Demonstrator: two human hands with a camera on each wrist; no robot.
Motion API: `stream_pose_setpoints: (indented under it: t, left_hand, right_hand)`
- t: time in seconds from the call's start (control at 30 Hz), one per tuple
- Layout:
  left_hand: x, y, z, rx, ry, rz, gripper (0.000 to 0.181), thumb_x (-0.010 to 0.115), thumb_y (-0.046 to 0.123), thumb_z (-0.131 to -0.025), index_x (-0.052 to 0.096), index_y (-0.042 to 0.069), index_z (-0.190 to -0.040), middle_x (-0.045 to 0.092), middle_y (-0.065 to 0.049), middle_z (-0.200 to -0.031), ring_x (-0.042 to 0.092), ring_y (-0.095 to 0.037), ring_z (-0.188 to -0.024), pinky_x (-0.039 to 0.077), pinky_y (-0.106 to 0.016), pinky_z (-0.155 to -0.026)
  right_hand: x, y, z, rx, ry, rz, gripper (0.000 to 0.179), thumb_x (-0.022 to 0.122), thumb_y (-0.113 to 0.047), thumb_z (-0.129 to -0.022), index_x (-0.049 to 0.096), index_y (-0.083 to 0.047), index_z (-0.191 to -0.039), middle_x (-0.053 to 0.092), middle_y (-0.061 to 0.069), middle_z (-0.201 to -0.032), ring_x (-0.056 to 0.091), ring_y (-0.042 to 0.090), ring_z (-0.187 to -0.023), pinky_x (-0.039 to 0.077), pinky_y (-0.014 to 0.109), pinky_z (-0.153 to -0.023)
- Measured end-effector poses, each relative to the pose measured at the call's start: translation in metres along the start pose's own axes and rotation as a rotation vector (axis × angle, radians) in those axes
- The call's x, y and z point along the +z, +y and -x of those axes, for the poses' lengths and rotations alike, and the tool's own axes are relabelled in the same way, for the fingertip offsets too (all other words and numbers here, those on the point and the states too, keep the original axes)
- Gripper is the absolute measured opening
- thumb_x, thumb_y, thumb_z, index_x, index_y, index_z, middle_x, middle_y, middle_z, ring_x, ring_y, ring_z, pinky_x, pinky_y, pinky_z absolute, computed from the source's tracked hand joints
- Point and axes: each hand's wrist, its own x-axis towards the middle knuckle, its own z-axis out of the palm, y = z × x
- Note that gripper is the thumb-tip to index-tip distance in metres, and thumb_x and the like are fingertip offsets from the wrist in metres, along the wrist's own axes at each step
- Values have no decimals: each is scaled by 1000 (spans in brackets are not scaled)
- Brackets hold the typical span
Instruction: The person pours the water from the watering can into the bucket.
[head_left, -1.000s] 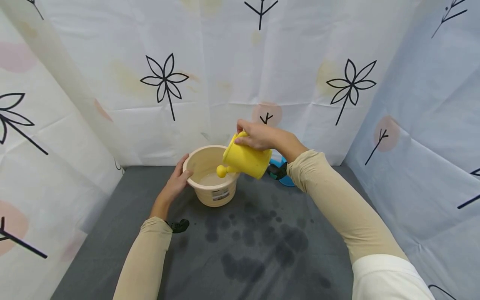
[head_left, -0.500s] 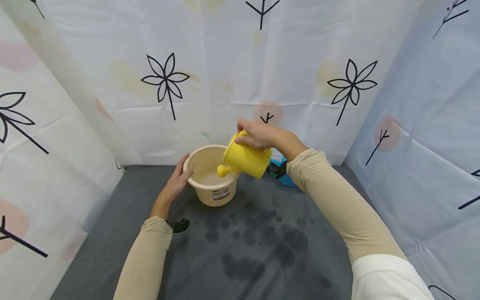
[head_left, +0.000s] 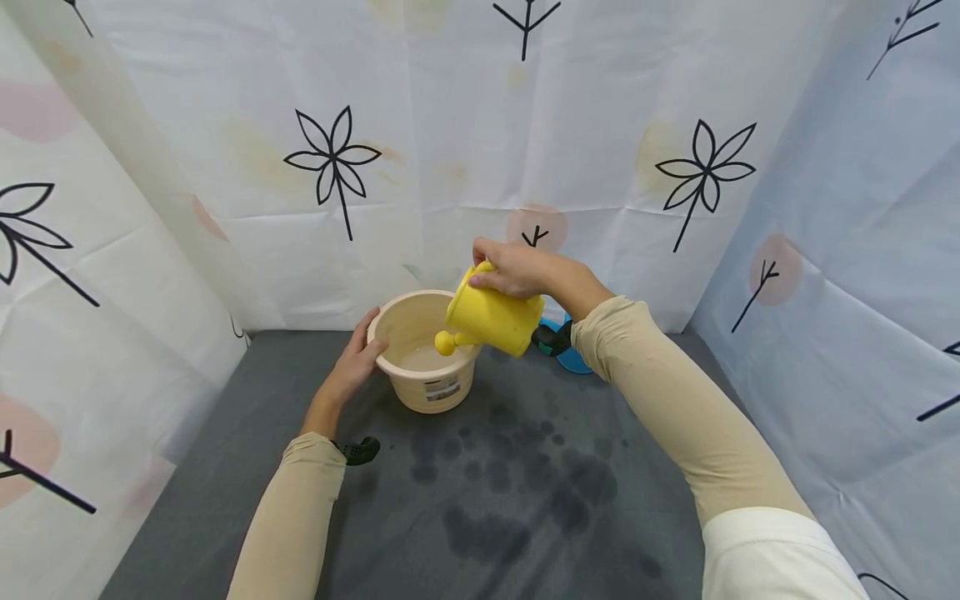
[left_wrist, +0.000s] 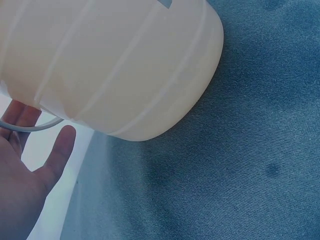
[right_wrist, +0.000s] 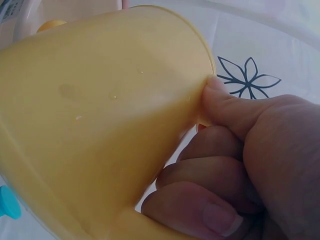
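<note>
A cream plastic bucket with a label stands on the dark grey cloth. My left hand grips its left rim, thumb over the edge and fingers outside; in the left wrist view, a thin bail handle runs beside the left hand. The right hand holds a yellow watering can by its handle, tilted left. Its round spout head sits over the bucket's opening. In the right wrist view, the fingers of the right hand curl round the handle and the thumb presses near the can's rim.
Behind the right wrist lies a light blue plastic object, mostly hidden. Dark wet spots mark the grey cloth. White patterned sheets enclose the back and both sides. Both wrists wear black straps.
Both hands, the watering can and the bucket stay practically where they were. The view shifts very slightly.
</note>
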Motion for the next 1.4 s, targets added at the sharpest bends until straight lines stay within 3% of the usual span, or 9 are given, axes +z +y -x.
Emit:
stream_pose_setpoints:
  t: [0.07,0.27,0.57,0.7,0.97,1.2,1.3,1.4]
  left_hand:
    - [1,2,1,-4,0,4,71,41,17,-106,3,25,-166,17,-22,-169,55,-47,-127,55,-30,-82]
    - [-1,-17,-8,18,23,-13,71,41,23,-107,3,33,-166,17,-19,-170,59,-41,-124,55,-29,-82]
    - [-4,-18,-6,29,16,-17,71,42,25,-107,3,32,-166,18,-20,-169,54,-50,-128,56,-32,-84]
    - [-5,-18,-5,26,24,-30,71,42,26,-107,3,34,-166,18,-19,-170,55,-49,-127,55,-27,-81]
    - [-5,-17,-4,18,22,-29,71,42,24,-107,3,32,-166,18,-19,-170,60,-39,-123,54,-23,-78]
    - [-2,2,4,12,-12,31,73,41,13,-105,2,22,-166,16,-25,-168,67,-13,-96,55,-24,-75]
    - [-1,8,7,16,-16,47,73,41,12,-105,2,20,-166,17,-26,-168,66,-10,-92,56,-26,-75]
    - [0,2,4,16,-7,40,73,41,14,-106,3,25,-166,18,-23,-168,67,-11,-95,56,-28,-77]
  right_hand:
    - [0,-1,0,6,-1,5,32,47,-39,-108,41,-12,-124,58,11,-103,56,25,-82,47,34,-77]
    - [0,-5,-3,-4,2,31,32,48,-39,-107,41,-11,-122,56,10,-99,54,25,-81,46,33,-76]
    - [4,-10,-3,14,34,28,30,49,-38,-107,41,-12,-119,56,10,-98,55,26,-82,46,34,-76]
    - [7,-11,-3,7,60,44,30,51,-37,-107,42,-11,-119,58,11,-100,56,26,-83,47,34,-77]
    - [10,-12,-1,23,63,29,35,50,-36,-107,45,-8,-127,63,13,-115,61,25,-93,52,35,-85]
    - [11,-11,0,11,92,29,33,48,-34,-108,48,-8,-129,65,12,-115,62,24,-92,52,35,-85]
    - [11,-10,-1,-27,127,49,33,49,-34,-107,51,-8,-127,65,11,-113,60,24,-91,51,35,-85]
    - [11,-10,-2,-51,154,67,33,51,-35,-107,54,-8,-126,66,11,-113,60,25,-92,50,36,-86]
